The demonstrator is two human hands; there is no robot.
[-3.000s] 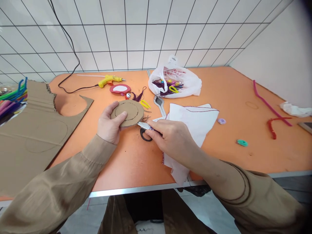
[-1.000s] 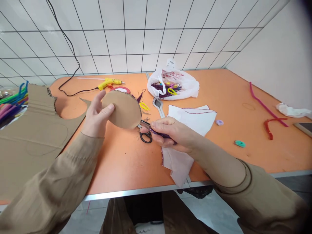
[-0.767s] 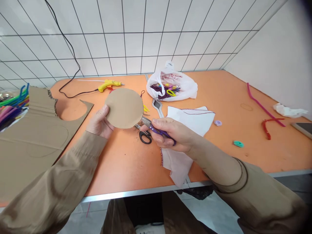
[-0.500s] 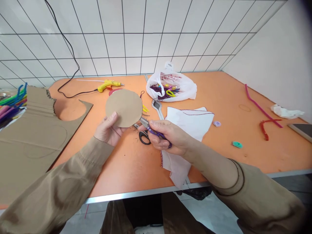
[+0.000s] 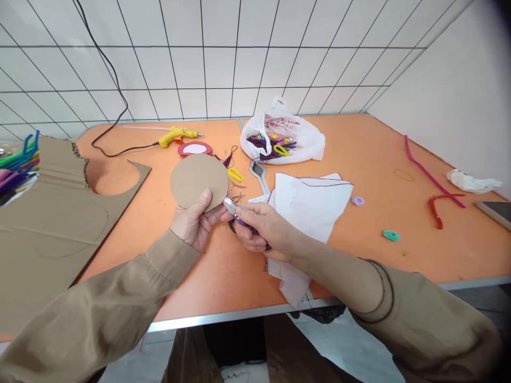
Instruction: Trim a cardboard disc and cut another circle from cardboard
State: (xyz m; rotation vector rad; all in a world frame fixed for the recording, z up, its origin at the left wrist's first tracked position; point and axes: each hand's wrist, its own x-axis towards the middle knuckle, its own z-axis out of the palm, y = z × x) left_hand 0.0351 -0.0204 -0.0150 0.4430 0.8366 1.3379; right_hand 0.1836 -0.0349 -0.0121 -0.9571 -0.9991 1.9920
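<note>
My left hand [image 5: 195, 221] grips a round piece of brown cardboard [image 5: 198, 181] by its lower edge, thumb on the face and fingers behind. In my right hand [image 5: 261, 226] are small thread snips [image 5: 236, 210] with purple handles, their blades at the disc's lower right edge; whether they touch it is hard to tell. Part of a black-handled pair of scissors [image 5: 232, 226] shows on the table behind my right hand. White fabric [image 5: 311, 207] with dark red stitched edges lies beside that hand.
A cut cardboard sheet [image 5: 51, 229] covers the left side, with pipe cleaners [image 5: 19, 167] beyond it. Behind are a yellow glue gun [image 5: 175, 136], a red tape roll [image 5: 205, 147] and a white plastic bag [image 5: 307, 141]. Pink and red pipe cleaners [image 5: 433, 178] lie right.
The cardboard disc has turned slightly and shifted a little left and down, uncovering the red tape roll. My right hand has drawn left with the snips, covering more of the black-handled scissors.
</note>
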